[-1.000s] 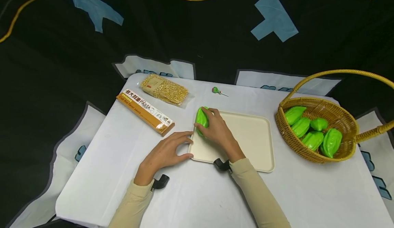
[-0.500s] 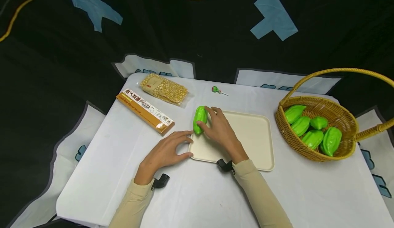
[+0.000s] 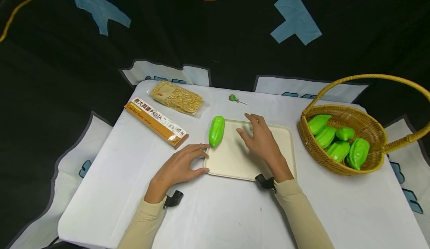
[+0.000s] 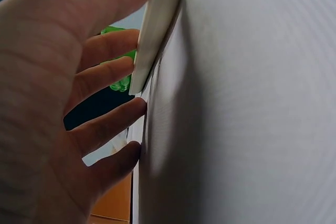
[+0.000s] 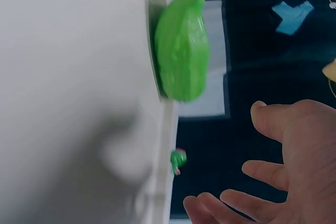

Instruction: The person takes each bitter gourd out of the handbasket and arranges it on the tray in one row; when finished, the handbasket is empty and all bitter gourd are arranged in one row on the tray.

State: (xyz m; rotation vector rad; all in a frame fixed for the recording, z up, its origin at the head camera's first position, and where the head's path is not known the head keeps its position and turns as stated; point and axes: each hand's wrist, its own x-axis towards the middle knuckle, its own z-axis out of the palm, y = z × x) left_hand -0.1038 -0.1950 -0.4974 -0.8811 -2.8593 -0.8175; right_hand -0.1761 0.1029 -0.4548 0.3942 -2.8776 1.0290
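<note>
Green ridged plastic gourd [image 3: 216, 130] sits on the cream plastic tray's [image 3: 235, 163] left rim. My right hand [image 3: 263, 142] hovers empty, fingers spread; left hand [image 3: 178, 168] flat, steadying the tray corner. I'd guess another gourd from the wicker basket [image 3: 366, 167] comes next.

A pasta box [image 3: 156, 121] lies slantwise near the worktop's [image 3: 235, 219] far left corner, with a bag of corn kernels [image 3: 177, 97] just beyond it. A small lollipop [image 3: 233, 98] sits near the far edge, and a wicker basket [image 3: 366, 166] holding green gourds [image 3: 339, 140] stands by the right edge.
</note>
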